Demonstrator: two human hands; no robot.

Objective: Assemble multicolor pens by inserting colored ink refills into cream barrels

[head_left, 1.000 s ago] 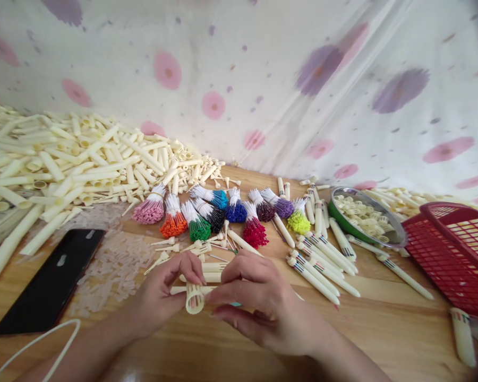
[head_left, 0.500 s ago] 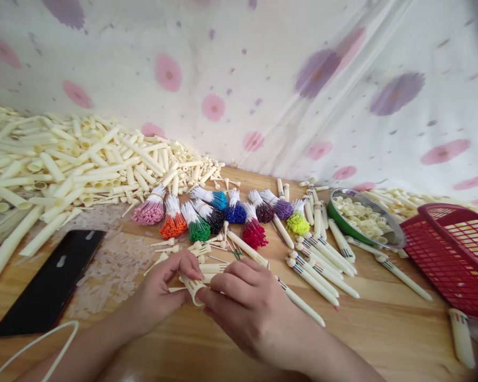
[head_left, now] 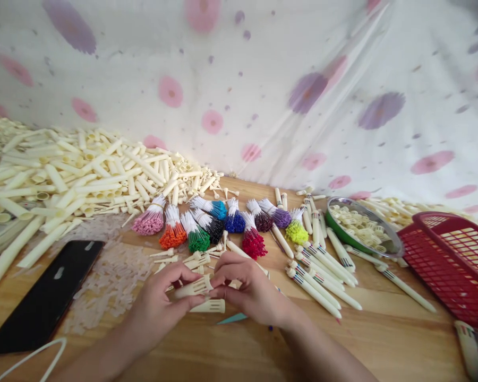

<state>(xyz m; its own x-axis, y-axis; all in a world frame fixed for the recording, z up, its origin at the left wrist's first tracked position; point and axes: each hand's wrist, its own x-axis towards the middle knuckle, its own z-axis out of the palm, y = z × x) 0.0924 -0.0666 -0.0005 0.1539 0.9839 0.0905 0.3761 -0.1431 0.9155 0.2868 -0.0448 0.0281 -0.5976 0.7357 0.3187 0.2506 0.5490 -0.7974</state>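
My left hand (head_left: 162, 298) is closed on a cream slotted pen barrel (head_left: 193, 288), thumb below and fingers above, its slotted end facing right. At that end, the fingertips of my right hand (head_left: 249, 286) are pinched together; whatever they hold is too small or hidden to make out. Just below the held piece, another slotted barrel (head_left: 212, 306) lies on the table. A teal pointed piece (head_left: 231, 319) shows beneath my right hand. Beyond my hands stand bundles of colour-tipped refills, among them green (head_left: 198, 239), orange (head_left: 172, 234) and red (head_left: 254, 244) ones.
Cream tubes (head_left: 83, 170) are heaped at the back left. A black phone (head_left: 43, 297) lies beside clear small sleeves (head_left: 107, 281). To the right are assembled multicolour pens (head_left: 314, 289), a green-sided bowl (head_left: 394, 249) of slotted parts and a red basket (head_left: 434, 265).
The barrel has turned from pointing down toward me to nearly level, slots facing right. My right hand has shifted slightly up, its fingers now pinched. The teal piece has come into sight.
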